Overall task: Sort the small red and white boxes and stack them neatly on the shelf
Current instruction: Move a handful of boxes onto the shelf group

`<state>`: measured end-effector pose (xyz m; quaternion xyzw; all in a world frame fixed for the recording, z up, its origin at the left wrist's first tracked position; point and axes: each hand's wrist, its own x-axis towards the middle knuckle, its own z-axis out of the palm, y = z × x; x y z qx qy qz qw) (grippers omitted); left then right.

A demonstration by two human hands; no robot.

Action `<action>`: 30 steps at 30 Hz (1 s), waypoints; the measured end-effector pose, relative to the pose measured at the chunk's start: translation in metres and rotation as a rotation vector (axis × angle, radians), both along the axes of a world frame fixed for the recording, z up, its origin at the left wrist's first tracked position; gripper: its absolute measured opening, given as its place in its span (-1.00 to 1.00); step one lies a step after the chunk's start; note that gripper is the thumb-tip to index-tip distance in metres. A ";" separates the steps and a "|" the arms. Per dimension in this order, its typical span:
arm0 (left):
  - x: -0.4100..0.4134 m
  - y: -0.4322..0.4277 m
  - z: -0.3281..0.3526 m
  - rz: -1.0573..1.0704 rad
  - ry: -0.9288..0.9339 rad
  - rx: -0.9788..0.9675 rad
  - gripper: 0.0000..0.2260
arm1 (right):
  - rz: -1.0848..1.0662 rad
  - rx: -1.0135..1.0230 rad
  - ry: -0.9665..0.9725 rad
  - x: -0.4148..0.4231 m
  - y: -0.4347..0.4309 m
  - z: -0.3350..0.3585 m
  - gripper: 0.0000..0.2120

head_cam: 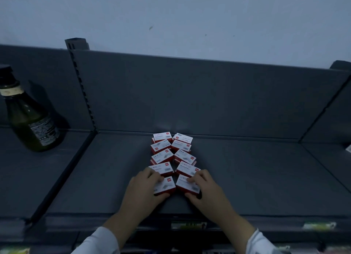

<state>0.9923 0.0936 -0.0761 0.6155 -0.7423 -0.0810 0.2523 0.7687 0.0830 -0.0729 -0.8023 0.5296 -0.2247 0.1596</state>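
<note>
Low in the frame, on the dark shelf point(247, 177), the left hand point(144, 189) pinches the nearest left box point(166, 185), thumb in front and fingers on top. The right hand point(207, 191) grips the nearest right box point(187, 184) likewise. Behind them, at centre, two columns of red and white boxes point(163, 156) run to the back panel point(190, 94). A green bottle point(32, 124) stands at far left.

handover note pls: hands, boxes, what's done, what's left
Left hand: holds the front left box, fingers on top, thumb at its front edge.
Right hand: holds the front right box the same way.
Boxes: two columns side by side on the shelf, running from the hands to the back panel.
Bottle: on the next section to the left, apart from the job.
Done: all visible boxes are on the shelf in columns.
Left: probably squaring up; several boxes sit skewed.
</note>
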 end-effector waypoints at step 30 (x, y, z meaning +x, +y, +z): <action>-0.019 -0.011 0.023 0.195 0.059 -0.075 -0.52 | -0.032 -0.008 0.013 -0.010 0.005 0.018 -0.64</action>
